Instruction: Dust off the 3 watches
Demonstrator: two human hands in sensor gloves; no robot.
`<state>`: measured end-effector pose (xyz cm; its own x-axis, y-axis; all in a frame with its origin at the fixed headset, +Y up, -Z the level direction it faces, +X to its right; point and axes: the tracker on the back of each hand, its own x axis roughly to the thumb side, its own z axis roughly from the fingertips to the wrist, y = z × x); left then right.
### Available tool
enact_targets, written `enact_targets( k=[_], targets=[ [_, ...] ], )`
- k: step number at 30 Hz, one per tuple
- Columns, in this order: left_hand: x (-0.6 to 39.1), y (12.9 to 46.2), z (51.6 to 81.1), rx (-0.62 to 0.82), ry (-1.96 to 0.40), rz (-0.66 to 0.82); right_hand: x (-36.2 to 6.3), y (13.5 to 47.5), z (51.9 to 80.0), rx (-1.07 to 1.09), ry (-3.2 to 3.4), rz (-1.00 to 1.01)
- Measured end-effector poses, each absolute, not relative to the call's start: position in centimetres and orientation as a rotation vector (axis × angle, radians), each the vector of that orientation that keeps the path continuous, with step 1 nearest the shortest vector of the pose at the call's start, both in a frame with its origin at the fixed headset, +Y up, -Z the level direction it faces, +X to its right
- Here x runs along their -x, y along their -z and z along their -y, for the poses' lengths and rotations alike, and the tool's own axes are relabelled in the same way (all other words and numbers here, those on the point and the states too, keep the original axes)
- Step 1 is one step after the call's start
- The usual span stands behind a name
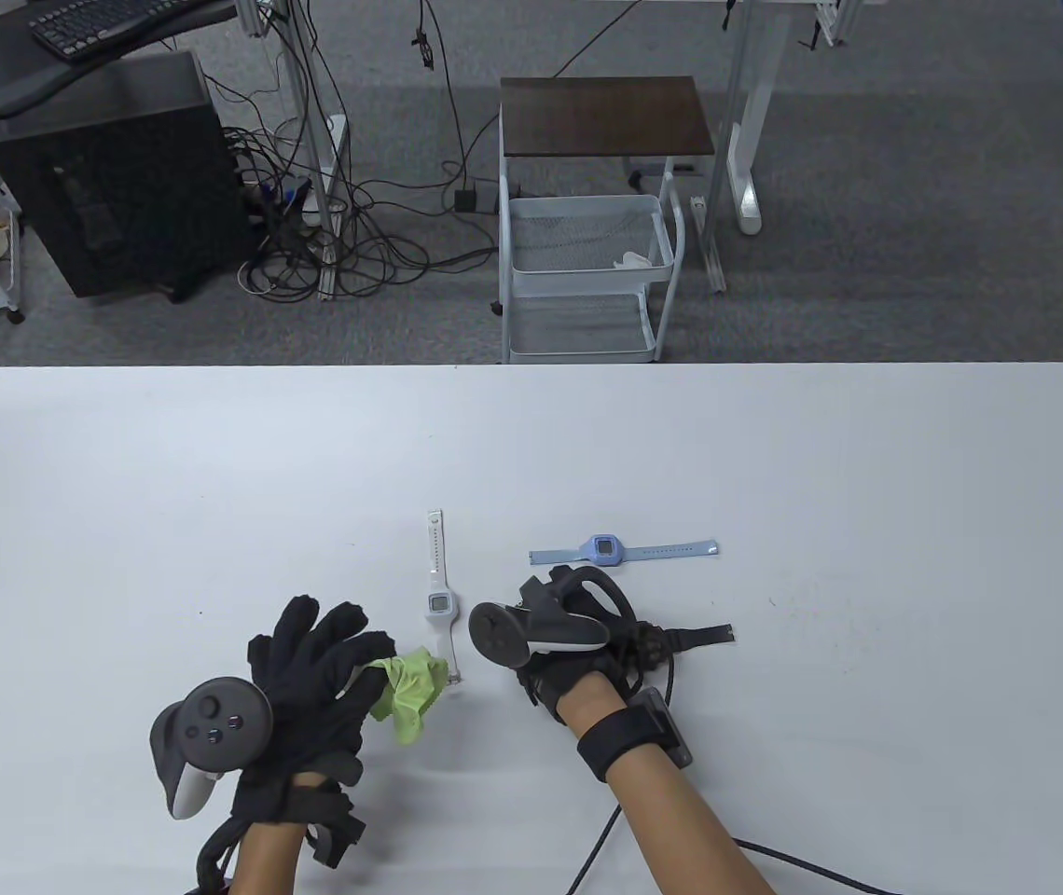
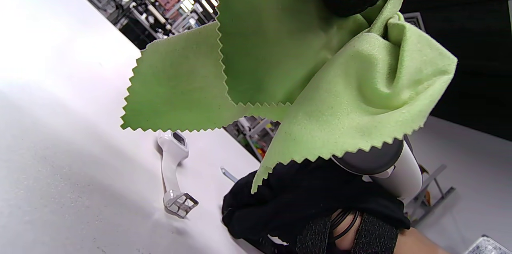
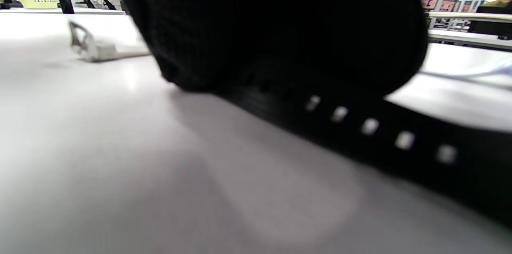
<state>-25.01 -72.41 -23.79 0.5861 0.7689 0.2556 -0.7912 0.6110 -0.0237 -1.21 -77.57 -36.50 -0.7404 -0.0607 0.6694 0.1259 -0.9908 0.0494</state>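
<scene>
- Left hand (image 1: 317, 671) in from the bottom edge, lower left of the table view, palm down, four fingers spread and pointing toward the upper right, tracker on its back.
- Green cloth (image 1: 410, 692) pinched at the thumb side of that hand; in the left wrist view (image 2: 304, 74) hanging bunched from a black fingertip at the top edge, zigzag hems loose.
- White watch (image 1: 439, 597) flat on the white table (image 1: 867, 466), strap running up the frame at centre, buckle end just beside the cloth; whether touching, not to be told.
- Right hand (image 1: 569, 643) lower centre, forearm in from the bottom edge, knuckles up under its tracker, low on the table.
- Black watch (image 1: 695, 637) under that hand, strap end sticking out toward the right; in the right wrist view the strap (image 3: 380, 130) lying on the table below the glove. Fingers hidden: grip not to be told.
- Blue watch (image 1: 620, 551) flat just above the right hand, strap stretched left to right, apart from the white one.
- Open tabletop above and to the right of the watches; far edge across mid-frame.
</scene>
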Motion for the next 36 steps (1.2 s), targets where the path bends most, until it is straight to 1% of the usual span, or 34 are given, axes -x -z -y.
enact_targets(
  k=[8,10,17,23,27,31,36],
  targets=[
    [25.0,23.8,72.4,-0.093,-0.924,0.257,0.6,36.9,77.5,1.083,2.881,0.214],
    [25.0,23.9,72.4,-0.088,-0.933,0.262,0.0,37.3,77.1,1.062,2.939,0.223],
    [24.7,23.9,72.3,-0.084,-0.941,0.28,-3.0,38.1,74.4,1.09,3.306,-0.025],
    [24.5,23.9,72.4,-0.073,-0.934,0.288,-4.7,38.0,72.8,1.092,3.413,-0.098],
    [24.6,23.9,72.4,-0.077,-0.937,0.288,-5.4,37.5,71.6,1.121,3.476,-0.208],
    [24.2,23.9,72.3,-0.074,-0.933,0.307,-6.0,36.7,69.7,1.149,3.499,-0.34],
    [23.7,23.9,72.3,-0.064,-0.924,0.327,-6.7,35.8,67.7,1.145,3.559,-0.383]
  ],
)
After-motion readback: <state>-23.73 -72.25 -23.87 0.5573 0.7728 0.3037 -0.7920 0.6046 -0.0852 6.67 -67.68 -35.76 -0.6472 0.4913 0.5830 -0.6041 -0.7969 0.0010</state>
